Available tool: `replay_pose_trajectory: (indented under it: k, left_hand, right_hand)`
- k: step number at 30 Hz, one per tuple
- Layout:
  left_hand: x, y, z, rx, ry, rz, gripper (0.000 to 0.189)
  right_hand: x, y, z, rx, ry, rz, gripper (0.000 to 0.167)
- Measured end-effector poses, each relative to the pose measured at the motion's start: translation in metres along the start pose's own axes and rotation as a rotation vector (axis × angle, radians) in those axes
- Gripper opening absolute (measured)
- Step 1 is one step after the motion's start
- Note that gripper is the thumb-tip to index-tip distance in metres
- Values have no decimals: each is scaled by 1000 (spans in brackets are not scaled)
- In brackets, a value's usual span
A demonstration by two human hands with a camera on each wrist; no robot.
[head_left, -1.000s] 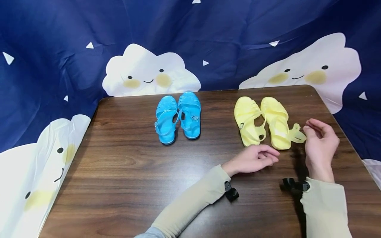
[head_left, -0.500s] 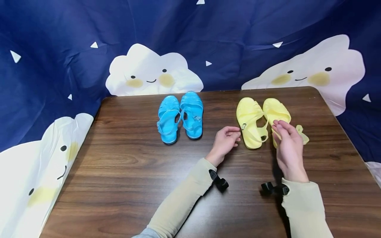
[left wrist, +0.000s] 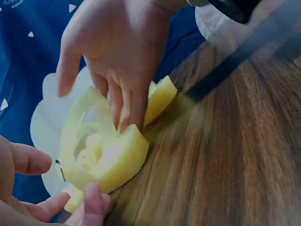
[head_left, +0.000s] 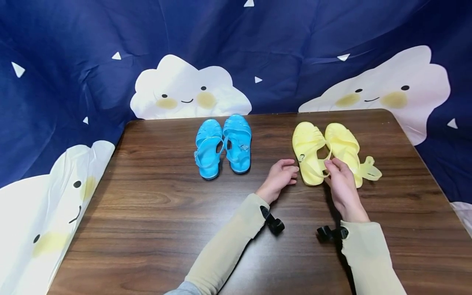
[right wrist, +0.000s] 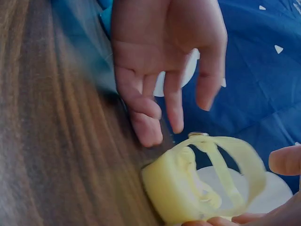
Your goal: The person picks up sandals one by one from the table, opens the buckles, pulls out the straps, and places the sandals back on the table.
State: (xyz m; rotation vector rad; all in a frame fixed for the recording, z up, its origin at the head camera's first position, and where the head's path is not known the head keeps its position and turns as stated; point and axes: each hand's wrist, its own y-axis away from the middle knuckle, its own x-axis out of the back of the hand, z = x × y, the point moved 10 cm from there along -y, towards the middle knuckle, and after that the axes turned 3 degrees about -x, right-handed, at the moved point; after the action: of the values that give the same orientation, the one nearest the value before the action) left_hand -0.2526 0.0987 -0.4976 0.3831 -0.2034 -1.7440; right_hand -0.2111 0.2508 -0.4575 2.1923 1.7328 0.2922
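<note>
A pair of yellow jelly sandals stands toes away on the table's right half. Just left of the left yellow sandal (head_left: 305,134) is my left hand (head_left: 279,178), its fingers loosely bent; in the left wrist view its fingertips are at the outer side near the buckle. My right hand (head_left: 344,189) reaches between the two sandals, fingers lying along the left sandal's inner side, thumb apart from its strap (right wrist: 254,167). Part of the right yellow sandal (head_left: 341,138) is hidden behind that hand, and its loose ankle strap (head_left: 370,170) spreads out to the right.
A blue jelly sandal (head_left: 208,130) and its mate (head_left: 236,125) stand side by side at the back middle of the wooden table (head_left: 147,213). Behind the table hangs a dark blue cloth (head_left: 280,41) with smiling clouds. Both wrists carry black camera mounts.
My right hand has moved left from the right sandal's loose strap to the gap between the yellow sandals. My left hand has shifted left and away to the left sandal's outer side.
</note>
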Motion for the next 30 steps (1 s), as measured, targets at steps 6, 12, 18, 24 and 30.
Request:
replay_pose_trajectory:
  k: [6, 12, 18, 24, 30]
  left_hand:
    - [-8, -4, -1, 25, -1, -3, 33]
    - [-13, -8, 2, 36, -33, -25, 44]
    - [-19, -13, 4, 43, -77, -96, 52]
    - [-19, -14, 8, 41, -190, -85, 41]
    - [-12, -12, 12, 34, -208, -37, 30]
  right_hand:
    - [2, -8, 10, -52, 33, 26, 71]
    - [0, -13, 11, -65, 128, 19, 72]
    - [1, -18, 12, -51, 232, 1, 70]
    - [2, -23, 7, -10, 300, -11, 63]
    - [2, -26, 5, 0, 282, -24, 55]
